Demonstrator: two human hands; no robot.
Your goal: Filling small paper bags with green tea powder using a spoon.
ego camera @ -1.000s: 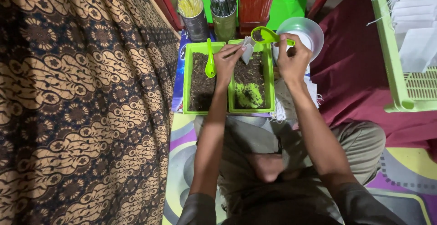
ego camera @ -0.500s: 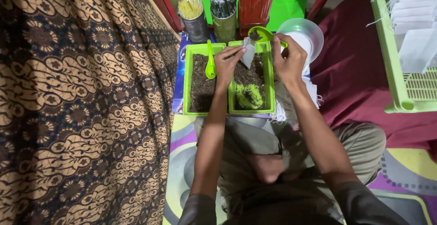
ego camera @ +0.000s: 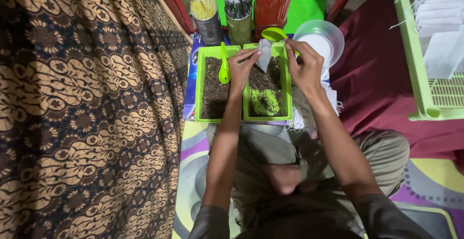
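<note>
My left hand (ego camera: 240,68) pinches a small white paper pouch (ego camera: 264,54) open over the right green tray (ego camera: 288,96). My right hand (ego camera: 305,66) holds a green plastic scoop (ego camera: 273,34) by its handle, tipped at the pouch's mouth. Both green trays hold dark crumbly material, and the right one also has a bright green patch (ego camera: 264,103). A second green scoop (ego camera: 223,71) rests in the left tray (ego camera: 198,89).
Behind the trays stand a can of yellow sticks (ego camera: 205,14), a can of dark sticks (ego camera: 238,8) and a red packet bundle (ego camera: 272,2). A clear bowl (ego camera: 324,35) sits to the right. A green basket (ego camera: 421,60) holds white pouches. A patterned cloth (ego camera: 87,108) hangs on the left.
My right hand has swung the scoop left and tipped it over onto the pouch's mouth. The left hand and pouch have stayed put.
</note>
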